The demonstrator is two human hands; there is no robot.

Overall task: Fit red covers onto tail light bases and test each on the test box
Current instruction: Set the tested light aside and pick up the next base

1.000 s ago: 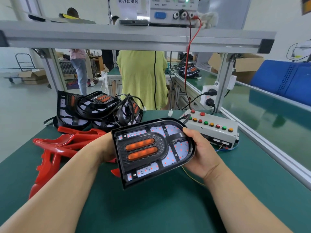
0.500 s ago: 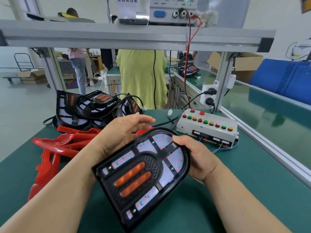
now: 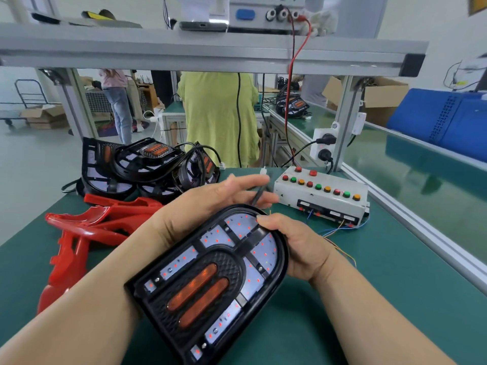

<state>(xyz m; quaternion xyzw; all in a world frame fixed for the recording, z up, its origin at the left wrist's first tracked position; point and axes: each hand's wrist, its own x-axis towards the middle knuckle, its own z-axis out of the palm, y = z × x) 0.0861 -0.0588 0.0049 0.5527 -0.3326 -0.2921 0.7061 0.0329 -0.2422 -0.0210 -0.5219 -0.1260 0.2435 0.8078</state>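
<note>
1. A green work surface (image 3: 382, 299) fills the view, with a metal shelf frame above its far edge.
2. Red covers (image 3: 87, 233) lie heaped along the left edge.
3. Beyond them, at the far left corner, black tail light bases (image 3: 137, 167) are piled with their cables.
4. The left hand (image 3: 210, 204) hangs over the middle, fingers spread and nearly straight, and a blurred dark cable (image 3: 257, 196) crosses them.
5. One tail light base (image 3: 210, 280) is held tilted above the near middle, face up, showing two amber bars and small red dots.
6. The right hand (image 3: 297, 246) grips its rounded end, thumb on the face.
7. The test box (image 3: 321, 196), with rows of coloured buttons, sits near the far right corner.
</note>
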